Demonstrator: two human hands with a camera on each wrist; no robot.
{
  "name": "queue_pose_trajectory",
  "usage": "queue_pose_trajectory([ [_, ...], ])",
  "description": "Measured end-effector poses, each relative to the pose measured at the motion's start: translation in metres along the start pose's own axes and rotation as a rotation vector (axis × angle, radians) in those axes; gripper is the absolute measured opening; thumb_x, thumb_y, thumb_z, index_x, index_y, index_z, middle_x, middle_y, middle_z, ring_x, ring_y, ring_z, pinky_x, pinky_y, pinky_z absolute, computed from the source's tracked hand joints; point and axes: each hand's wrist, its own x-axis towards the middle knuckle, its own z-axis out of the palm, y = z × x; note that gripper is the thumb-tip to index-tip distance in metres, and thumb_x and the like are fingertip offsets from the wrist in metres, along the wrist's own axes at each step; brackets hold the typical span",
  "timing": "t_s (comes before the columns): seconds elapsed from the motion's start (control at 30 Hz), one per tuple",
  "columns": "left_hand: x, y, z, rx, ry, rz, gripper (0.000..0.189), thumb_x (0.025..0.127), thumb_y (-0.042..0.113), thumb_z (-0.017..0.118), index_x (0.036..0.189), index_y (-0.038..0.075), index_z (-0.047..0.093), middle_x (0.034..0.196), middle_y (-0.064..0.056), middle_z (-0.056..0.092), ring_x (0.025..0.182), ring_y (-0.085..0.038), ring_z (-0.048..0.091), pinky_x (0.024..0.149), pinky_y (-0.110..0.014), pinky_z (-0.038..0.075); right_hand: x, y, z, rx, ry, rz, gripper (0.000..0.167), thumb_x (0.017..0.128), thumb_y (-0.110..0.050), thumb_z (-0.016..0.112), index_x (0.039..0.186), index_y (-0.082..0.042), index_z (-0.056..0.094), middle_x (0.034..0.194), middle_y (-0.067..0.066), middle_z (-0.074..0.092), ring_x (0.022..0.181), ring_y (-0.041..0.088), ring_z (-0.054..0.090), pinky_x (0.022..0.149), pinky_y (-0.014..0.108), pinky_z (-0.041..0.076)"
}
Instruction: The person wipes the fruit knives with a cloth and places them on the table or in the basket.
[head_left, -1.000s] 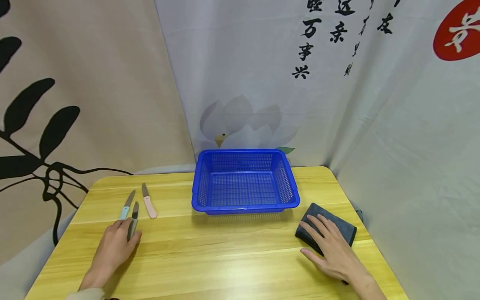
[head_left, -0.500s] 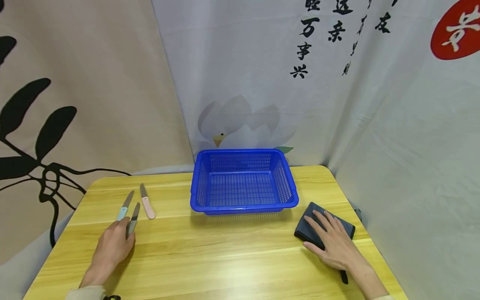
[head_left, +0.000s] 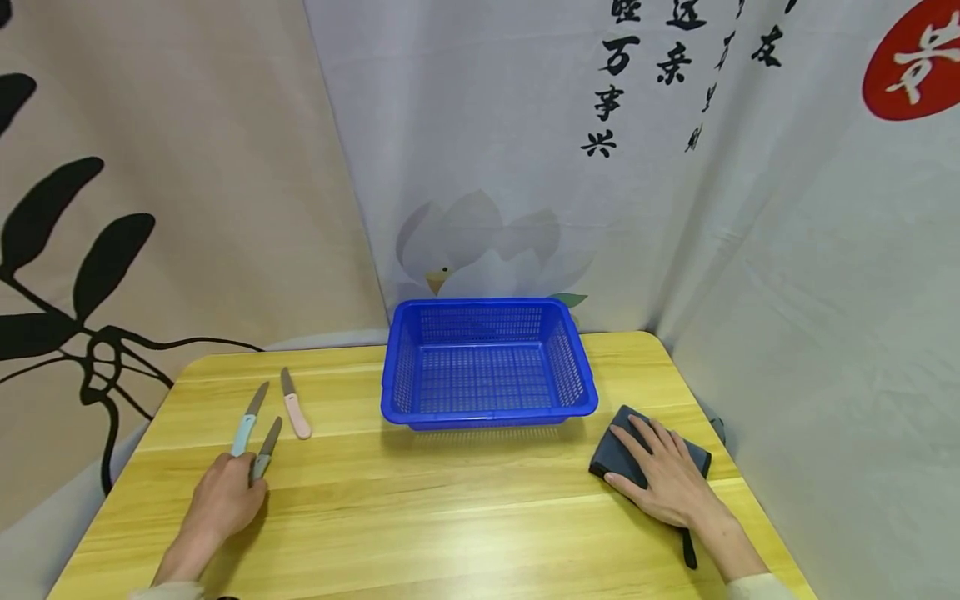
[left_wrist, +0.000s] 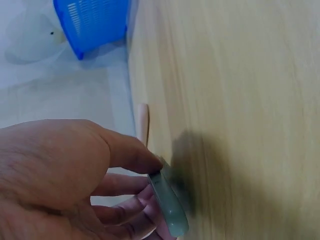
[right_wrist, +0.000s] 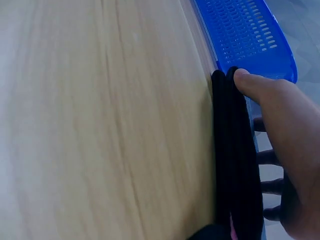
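In the head view, my left hand (head_left: 225,498) pinches the grey-green handle of a small knife (head_left: 260,467) between thumb and fingers. Its blade points away from me, up and right. The left wrist view shows the handle (left_wrist: 170,205) raised off the table over its own shadow. Just beyond this hand lies a knife with a light blue handle (head_left: 243,433); a pink-handled knife (head_left: 297,415) is to its right. My right hand (head_left: 667,483) rests with spread fingers on a folded dark blue-grey item (head_left: 613,460) with black edging (right_wrist: 237,160). What kind it is cannot be told.
A blue perforated plastic basket (head_left: 487,417) stands at the back middle of the wooden table (head_left: 450,517). A black strap (head_left: 688,550) sticks out below my right wrist. Printed curtains (head_left: 487,167) hang behind and beside the table.
My left hand has drawn the grey-green knife slightly toward me, showing more of the light blue handle. My right hand has settled further onto the folded dark item.
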Motion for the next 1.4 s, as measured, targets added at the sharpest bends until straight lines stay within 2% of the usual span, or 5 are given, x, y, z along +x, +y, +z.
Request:
queue_pose_trajectory([
  [0.27, -0.015, 0.008, -0.007, -0.043, 0.085, 0.001, 0.058, 0.105, 0.004, 0.060, 0.155, -0.024, 0.047, 0.135, -0.051, 0.054, 0.107, -0.058, 0.068, 0.082, -0.066, 0.060, 0.005, 0.005, 0.005, -0.019, 0.012, 0.011, 0.084, 0.102, -0.071, 0.071, 0.170, -0.024, 0.052, 0.179, 0.021, 0.042, 0.161, 0.057, 0.040, 0.124, 0.086, 0.030],
  [0.73, -0.034, 0.054, -0.007, -0.149, 0.439, 0.220, 0.043, 0.102, -0.006, 0.073, 0.144, -0.014, 0.066, 0.127, -0.038, 0.065, 0.093, -0.040, 0.072, 0.062, -0.022, 0.047, 0.006, 0.008, 0.012, -0.025, 0.070, 0.023, 0.087, 0.095, -0.072, 0.079, 0.166, -0.026, 0.057, 0.173, 0.019, 0.049, 0.153, 0.056, 0.049, 0.116, 0.081, 0.043],
  [0.93, -0.037, 0.077, 0.000, -0.216, 0.571, 0.349, 0.041, 0.100, -0.010, 0.076, 0.141, -0.009, 0.071, 0.125, -0.029, 0.068, 0.086, -0.013, 0.058, 0.064, -0.021, 0.043, 0.003, 0.009, 0.012, -0.029, 0.090, 0.041, 0.087, 0.094, -0.071, 0.081, 0.163, -0.022, 0.060, 0.171, 0.024, 0.049, 0.151, 0.057, 0.051, 0.115, 0.083, 0.044],
  [1.23, -0.041, 0.099, 0.006, -0.251, 0.552, 0.423, 0.047, 0.100, -0.010, 0.076, 0.146, -0.002, 0.069, 0.125, -0.025, 0.073, 0.093, -0.023, 0.069, 0.063, -0.020, 0.049, -0.003, 0.009, 0.010, -0.007, 0.090, 0.065, 0.074, 0.098, -0.064, 0.081, 0.159, -0.025, 0.066, 0.167, 0.034, 0.049, 0.150, 0.061, 0.051, 0.113, 0.083, 0.046],
  [1.4, -0.044, 0.110, 0.008, -0.283, 0.508, 0.459, 0.044, 0.103, -0.007, 0.075, 0.145, 0.000, 0.068, 0.106, -0.014, 0.078, 0.080, -0.002, 0.058, 0.058, -0.022, 0.047, -0.006, 0.010, 0.011, -0.007, 0.107, 0.080, 0.071, 0.098, -0.063, 0.082, 0.156, -0.024, 0.069, 0.157, 0.037, 0.055, 0.141, 0.059, 0.056, 0.106, 0.080, 0.050],
])
